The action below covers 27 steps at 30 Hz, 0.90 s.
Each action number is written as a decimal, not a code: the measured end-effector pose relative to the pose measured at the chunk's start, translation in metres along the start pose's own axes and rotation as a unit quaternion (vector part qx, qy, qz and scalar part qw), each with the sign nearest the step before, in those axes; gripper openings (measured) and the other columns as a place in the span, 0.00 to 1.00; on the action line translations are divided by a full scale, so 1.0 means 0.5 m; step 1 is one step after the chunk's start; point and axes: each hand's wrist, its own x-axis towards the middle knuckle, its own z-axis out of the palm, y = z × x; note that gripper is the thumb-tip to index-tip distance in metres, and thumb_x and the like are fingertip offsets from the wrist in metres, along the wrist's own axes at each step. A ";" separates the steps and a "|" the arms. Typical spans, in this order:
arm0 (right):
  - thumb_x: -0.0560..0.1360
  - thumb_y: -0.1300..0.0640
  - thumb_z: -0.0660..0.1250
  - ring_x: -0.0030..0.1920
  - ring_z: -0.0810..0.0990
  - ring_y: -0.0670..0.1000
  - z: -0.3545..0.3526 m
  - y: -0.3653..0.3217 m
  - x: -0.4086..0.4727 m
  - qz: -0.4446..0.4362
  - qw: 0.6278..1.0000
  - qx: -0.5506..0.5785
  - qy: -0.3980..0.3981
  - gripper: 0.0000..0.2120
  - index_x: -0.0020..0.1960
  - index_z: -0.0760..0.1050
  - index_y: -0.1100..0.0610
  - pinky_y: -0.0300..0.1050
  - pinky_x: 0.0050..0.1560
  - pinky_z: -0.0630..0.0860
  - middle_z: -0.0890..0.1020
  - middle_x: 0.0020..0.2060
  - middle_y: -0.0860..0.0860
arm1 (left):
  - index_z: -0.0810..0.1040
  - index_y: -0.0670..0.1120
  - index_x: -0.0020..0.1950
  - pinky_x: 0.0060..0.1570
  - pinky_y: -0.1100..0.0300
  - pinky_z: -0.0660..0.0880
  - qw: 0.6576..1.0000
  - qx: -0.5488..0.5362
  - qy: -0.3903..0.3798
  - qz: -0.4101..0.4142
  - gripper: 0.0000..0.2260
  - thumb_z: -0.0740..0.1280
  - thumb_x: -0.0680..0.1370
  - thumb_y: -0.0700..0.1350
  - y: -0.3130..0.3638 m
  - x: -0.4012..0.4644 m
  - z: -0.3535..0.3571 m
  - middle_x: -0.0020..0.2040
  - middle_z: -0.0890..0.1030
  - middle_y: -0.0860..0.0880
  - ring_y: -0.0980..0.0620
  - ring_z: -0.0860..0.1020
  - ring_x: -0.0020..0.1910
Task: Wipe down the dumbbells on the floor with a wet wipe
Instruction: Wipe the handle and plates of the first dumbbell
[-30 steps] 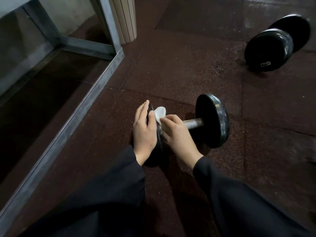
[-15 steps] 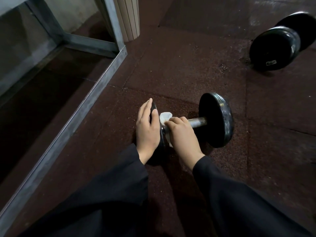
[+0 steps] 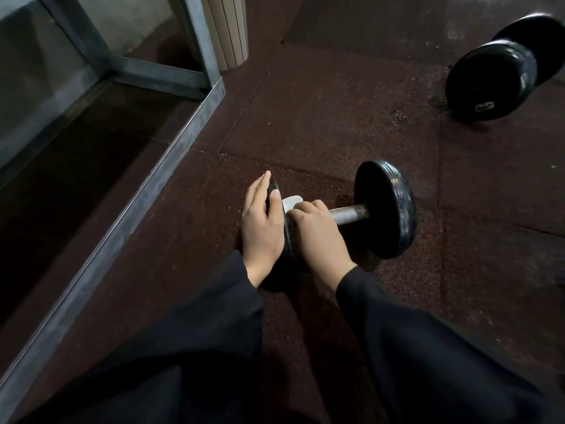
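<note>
Floor [image 3: 321, 117]: dark reddish-brown rubber tiles, speckled, seams visible between tiles; pale scuffs and grit beyond the hands.

Near dumbbell [image 3: 383, 209]: black round plates, bare metal bar; lies on the floor directly under both hands, bar running left to right.

Left hand [image 3: 261, 223]: fingers straight and together, palm laid flat against the outer face of the dumbbell's left plate, thumb over its rim. Holds nothing.

Right hand [image 3: 318, 234]: fingers curled over the bar just inside the left plate, gripping the wet wipe [image 3: 292, 202]; a white fold of the wipe shows above the knuckles, between the two hands.

Sleeves [image 3: 428, 347]: black, loose, covering both forearms to the wrist.

Second dumbbell [image 3: 492, 81]: black, larger, lying on the floor well apart from the hands, far to the right and ahead; small label on the near plate, not legible.

Metal frame [image 3: 128, 206]: grey steel bars, left of the left hand, running diagonally along the floor and up at a corner.

Slatted beige post [image 3: 227, 29]: ahead of the hands, behind the frame corner.
</note>
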 end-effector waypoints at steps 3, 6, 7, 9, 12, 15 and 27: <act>0.69 0.69 0.68 0.42 0.75 0.56 0.010 0.009 -0.013 0.003 0.999 0.032 0.007 0.05 0.42 0.80 0.62 0.48 0.41 0.75 0.80 0.39 0.55 | 0.67 0.41 0.69 0.57 0.84 0.55 1.000 -0.003 0.001 0.001 0.17 0.55 0.81 0.40 0.001 -0.001 0.001 0.70 0.68 0.46 0.62 0.63 0.63; 0.68 0.69 0.69 0.43 0.75 0.56 0.001 0.023 -0.023 0.013 1.000 0.018 0.020 0.06 0.43 0.80 0.62 0.46 0.41 0.74 0.80 0.41 0.55 | 0.67 0.41 0.69 0.58 0.83 0.56 1.000 -0.002 0.004 0.011 0.17 0.55 0.81 0.39 0.000 -0.005 0.000 0.69 0.68 0.46 0.61 0.64 0.64; 0.70 0.69 0.66 0.45 0.74 0.57 -0.006 0.020 -0.020 0.021 0.999 0.012 0.021 0.06 0.45 0.79 0.62 0.47 0.44 0.72 0.80 0.43 0.55 | 0.67 0.41 0.69 0.58 0.82 0.56 1.000 -0.002 0.003 0.013 0.17 0.55 0.81 0.39 0.000 -0.006 0.000 0.69 0.68 0.46 0.61 0.64 0.64; 0.75 0.66 0.59 0.51 0.71 0.56 -0.007 0.015 -0.002 0.020 1.000 -0.006 0.005 0.09 0.49 0.78 0.61 0.44 0.50 0.67 0.78 0.48 0.55 | 0.67 0.41 0.70 0.59 0.82 0.56 1.000 0.000 -0.001 0.015 0.17 0.55 0.81 0.40 -0.001 -0.007 -0.001 0.70 0.68 0.46 0.61 0.63 0.64; 0.78 0.63 0.54 0.53 0.72 0.54 -0.011 0.000 0.037 -0.009 0.997 -0.056 -0.049 0.12 0.52 0.76 0.58 0.41 0.53 0.62 0.78 0.51 0.53 | 0.66 0.41 0.70 0.59 0.82 0.55 1.000 0.002 -0.004 0.015 0.17 0.55 0.81 0.40 -0.002 -0.005 -0.001 0.70 0.68 0.46 0.61 0.63 0.64; 0.77 0.63 0.56 0.53 0.72 0.53 -0.015 0.008 0.046 -0.026 0.996 -0.035 -0.075 0.11 0.52 0.77 0.60 0.40 0.53 0.61 0.79 0.51 0.54 | 0.67 0.42 0.70 0.58 0.83 0.56 1.000 0.001 -0.002 0.013 0.17 0.55 0.81 0.40 -0.003 -0.003 0.000 0.69 0.68 0.46 0.61 0.63 0.64; 0.67 0.71 0.69 0.45 0.74 0.57 0.067 0.023 -0.069 -0.044 0.980 0.122 0.150 0.10 0.48 0.76 0.66 0.40 0.50 0.67 0.78 0.47 0.59 | 0.67 0.41 0.69 0.59 0.83 0.55 1.000 0.010 0.002 0.023 0.17 0.55 0.81 0.39 0.001 -0.012 -0.002 0.69 0.68 0.46 0.60 0.64 0.65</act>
